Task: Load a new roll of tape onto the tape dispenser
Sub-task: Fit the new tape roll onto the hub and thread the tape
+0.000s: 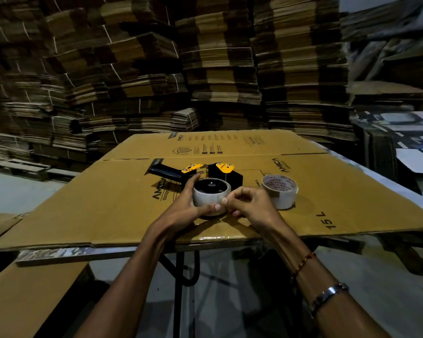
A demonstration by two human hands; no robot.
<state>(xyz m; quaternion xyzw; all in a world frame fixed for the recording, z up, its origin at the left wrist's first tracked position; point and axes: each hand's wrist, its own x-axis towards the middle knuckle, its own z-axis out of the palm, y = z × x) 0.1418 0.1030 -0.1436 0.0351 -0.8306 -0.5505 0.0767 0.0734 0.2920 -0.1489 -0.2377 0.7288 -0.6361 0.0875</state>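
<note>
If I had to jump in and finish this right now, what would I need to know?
Left hand: grips the tape roll, which sits on the hub of the tape dispenser.
Right hand: fingers pinch at the roll's near edge, apparently finding or peeling the loose end.
The dispenser lies on its side on the flattened cardboard box, handle pointing left.
A second roll lies flat just to the right, untouched.
Done: roll is on the hub.
Left: probably free the tape end, thread it through the yellow-and-black front part to the blade, then test a pull.
</note>
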